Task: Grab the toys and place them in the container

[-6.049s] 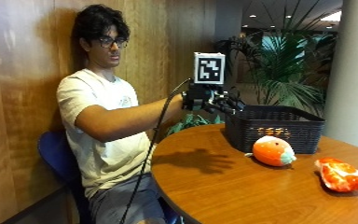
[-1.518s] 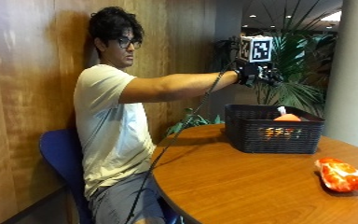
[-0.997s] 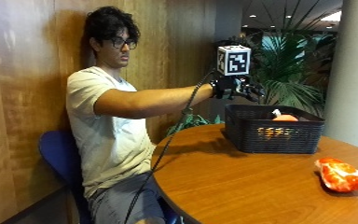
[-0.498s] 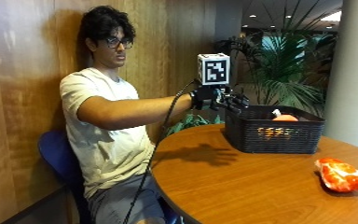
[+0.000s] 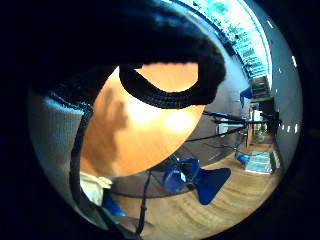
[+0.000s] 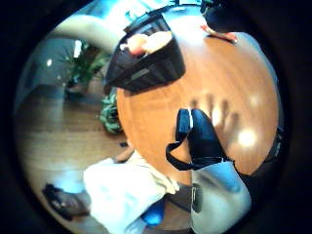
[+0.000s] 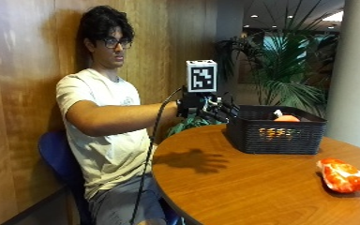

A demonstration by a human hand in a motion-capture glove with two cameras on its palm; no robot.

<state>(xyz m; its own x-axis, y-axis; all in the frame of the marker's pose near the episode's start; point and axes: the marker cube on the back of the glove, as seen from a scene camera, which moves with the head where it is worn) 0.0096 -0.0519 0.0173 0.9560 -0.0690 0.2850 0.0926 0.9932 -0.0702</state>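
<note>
Round wooden table [image 7: 242, 183]: one orange toy [image 7: 286, 118] sits in the black basket [image 7: 273, 136]. Gloved right hand [image 7: 208, 108] hovers empty, fingers spread; next reach targets the orange-and-white plush toy [image 7: 342, 176].

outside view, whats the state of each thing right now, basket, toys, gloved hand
black basket: upright on the round table, holding a toy.
orange toy: inside the basket, top showing above the rim.
orange and white toy: lying on the table, outside the basket, untouched.
gloved right hand: raised above the table beside the basket, fingers spread, holding nothing.
</note>
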